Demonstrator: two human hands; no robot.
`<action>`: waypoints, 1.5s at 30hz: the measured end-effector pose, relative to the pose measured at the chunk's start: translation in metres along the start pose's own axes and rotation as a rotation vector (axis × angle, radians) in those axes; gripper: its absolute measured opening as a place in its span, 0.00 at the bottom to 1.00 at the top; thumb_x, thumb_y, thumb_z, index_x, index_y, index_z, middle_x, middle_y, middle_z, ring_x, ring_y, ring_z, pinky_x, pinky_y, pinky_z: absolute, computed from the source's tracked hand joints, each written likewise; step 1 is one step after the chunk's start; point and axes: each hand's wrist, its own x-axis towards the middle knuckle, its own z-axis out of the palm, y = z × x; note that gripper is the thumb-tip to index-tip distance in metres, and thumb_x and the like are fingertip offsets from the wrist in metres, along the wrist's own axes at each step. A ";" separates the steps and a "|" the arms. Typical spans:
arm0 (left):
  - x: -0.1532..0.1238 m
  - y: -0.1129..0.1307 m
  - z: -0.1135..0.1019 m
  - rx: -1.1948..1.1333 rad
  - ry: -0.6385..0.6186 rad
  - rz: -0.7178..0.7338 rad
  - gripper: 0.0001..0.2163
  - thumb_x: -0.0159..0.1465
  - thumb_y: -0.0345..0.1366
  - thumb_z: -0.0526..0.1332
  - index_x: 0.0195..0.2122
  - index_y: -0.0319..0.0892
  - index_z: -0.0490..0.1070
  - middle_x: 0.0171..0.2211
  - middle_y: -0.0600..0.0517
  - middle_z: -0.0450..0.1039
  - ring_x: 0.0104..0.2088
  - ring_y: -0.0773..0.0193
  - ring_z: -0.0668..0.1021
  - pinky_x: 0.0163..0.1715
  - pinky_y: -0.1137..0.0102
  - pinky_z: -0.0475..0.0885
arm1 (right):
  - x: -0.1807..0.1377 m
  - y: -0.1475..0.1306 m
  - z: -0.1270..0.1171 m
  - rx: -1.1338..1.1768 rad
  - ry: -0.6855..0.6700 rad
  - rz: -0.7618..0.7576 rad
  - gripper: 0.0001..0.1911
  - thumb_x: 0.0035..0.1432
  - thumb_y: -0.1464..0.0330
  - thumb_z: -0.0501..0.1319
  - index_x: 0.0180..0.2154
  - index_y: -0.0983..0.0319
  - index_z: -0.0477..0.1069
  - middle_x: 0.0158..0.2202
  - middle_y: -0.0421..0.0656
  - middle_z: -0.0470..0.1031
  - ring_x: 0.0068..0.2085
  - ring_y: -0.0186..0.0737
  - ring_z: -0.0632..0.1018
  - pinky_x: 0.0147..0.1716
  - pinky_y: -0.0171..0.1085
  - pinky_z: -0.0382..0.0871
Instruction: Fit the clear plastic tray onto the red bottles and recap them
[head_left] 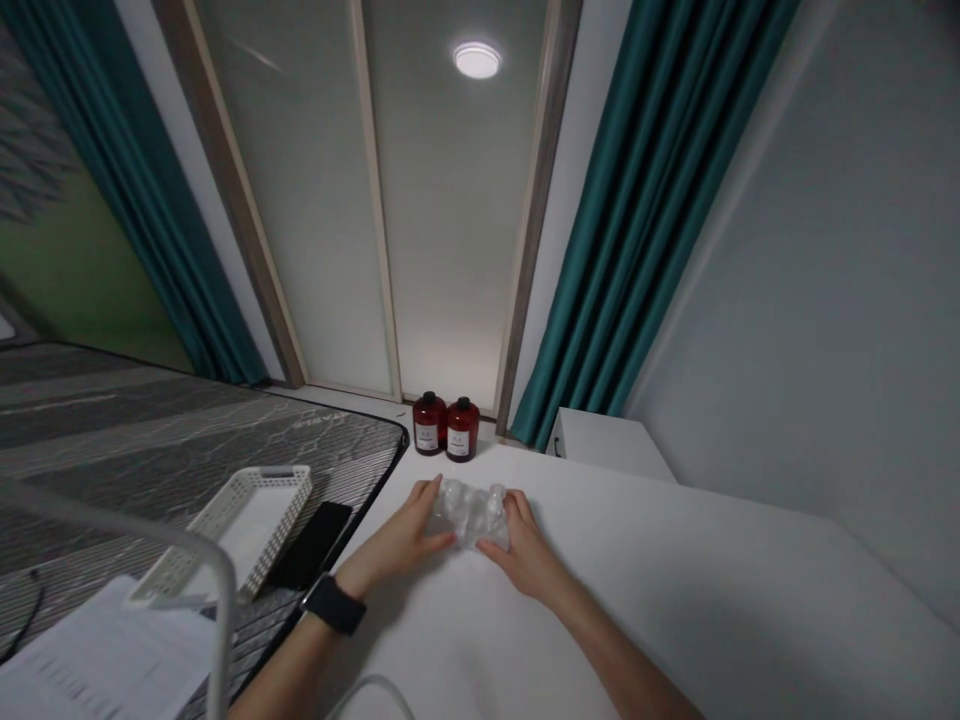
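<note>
A clear, bumpy plastic package (469,512) lies on the white table (675,590) in front of me. My left hand (409,535), with a black watch on its wrist, grips the package's left end, thumb below and fingers along the side. My right hand (521,545) holds the right end the same way. Both hands rest low on the tabletop. What the package contains I cannot make out.
Two dark red bottles (446,427) with white labels stand at the table's far edge. To the left lies a grey mattress (150,430) with a white perforated basket (247,520), a black phone (311,545) and papers (97,660). Teal curtains (637,230) flank the window.
</note>
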 end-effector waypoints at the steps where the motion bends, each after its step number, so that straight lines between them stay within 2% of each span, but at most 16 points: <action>1: 0.002 -0.004 -0.001 0.021 0.036 -0.015 0.35 0.56 0.38 0.69 0.64 0.43 0.59 0.56 0.39 0.66 0.56 0.46 0.74 0.58 0.51 0.69 | 0.007 -0.001 0.006 -0.001 0.005 -0.015 0.30 0.54 0.73 0.66 0.57 0.57 0.61 0.53 0.48 0.67 0.56 0.50 0.73 0.58 0.49 0.68; 5: 0.010 -0.026 -0.004 0.002 0.194 -0.085 0.34 0.53 0.38 0.71 0.60 0.41 0.62 0.51 0.41 0.69 0.53 0.46 0.75 0.56 0.50 0.69 | 0.036 -0.002 0.028 0.003 0.010 -0.066 0.31 0.55 0.73 0.66 0.58 0.59 0.59 0.54 0.49 0.66 0.58 0.50 0.72 0.59 0.49 0.68; 8: 0.013 -0.044 -0.008 -0.076 0.298 -0.143 0.34 0.52 0.38 0.72 0.59 0.41 0.62 0.55 0.39 0.69 0.57 0.44 0.73 0.57 0.50 0.68 | 0.055 -0.002 0.042 -0.009 0.022 -0.092 0.31 0.56 0.71 0.65 0.59 0.59 0.57 0.55 0.50 0.66 0.59 0.51 0.71 0.59 0.51 0.67; 14: 0.016 -0.063 -0.014 -0.055 0.394 -0.170 0.31 0.55 0.40 0.70 0.58 0.40 0.62 0.58 0.39 0.68 0.59 0.47 0.71 0.59 0.50 0.64 | 0.083 0.000 0.061 -0.064 0.066 -0.095 0.32 0.55 0.69 0.67 0.58 0.60 0.58 0.57 0.52 0.60 0.62 0.55 0.68 0.61 0.52 0.65; 17: 0.019 -0.066 -0.019 0.003 0.407 -0.179 0.33 0.54 0.38 0.71 0.60 0.41 0.62 0.58 0.39 0.68 0.59 0.46 0.70 0.61 0.49 0.61 | 0.091 0.002 0.068 -0.093 0.106 -0.067 0.32 0.53 0.69 0.68 0.57 0.61 0.60 0.55 0.52 0.59 0.60 0.56 0.68 0.60 0.54 0.66; 23: 0.028 -0.072 -0.022 0.024 0.403 -0.227 0.35 0.54 0.39 0.71 0.62 0.41 0.62 0.53 0.41 0.72 0.54 0.47 0.74 0.56 0.52 0.66 | 0.100 0.005 0.075 -0.115 0.168 -0.045 0.31 0.51 0.67 0.70 0.56 0.58 0.63 0.52 0.49 0.60 0.55 0.55 0.70 0.56 0.54 0.69; 28: 0.026 -0.074 -0.017 0.015 0.434 -0.246 0.32 0.55 0.39 0.70 0.59 0.37 0.62 0.52 0.40 0.71 0.51 0.48 0.74 0.54 0.53 0.67 | 0.102 0.007 0.076 -0.117 0.190 -0.061 0.33 0.52 0.67 0.70 0.57 0.59 0.60 0.53 0.50 0.60 0.57 0.56 0.70 0.58 0.55 0.67; 33: 0.028 -0.077 -0.017 -0.019 0.424 -0.228 0.30 0.54 0.38 0.71 0.57 0.39 0.64 0.52 0.42 0.72 0.52 0.50 0.75 0.55 0.55 0.68 | 0.101 0.006 0.078 -0.126 0.205 -0.059 0.32 0.54 0.65 0.69 0.56 0.61 0.58 0.55 0.53 0.59 0.59 0.57 0.68 0.58 0.54 0.67; 45: 0.030 -0.083 -0.015 -0.029 0.426 -0.227 0.31 0.54 0.37 0.70 0.58 0.40 0.63 0.53 0.41 0.72 0.53 0.50 0.74 0.55 0.55 0.67 | 0.103 0.005 0.082 -0.160 0.243 -0.046 0.31 0.54 0.64 0.69 0.56 0.62 0.59 0.54 0.54 0.59 0.58 0.58 0.68 0.57 0.54 0.67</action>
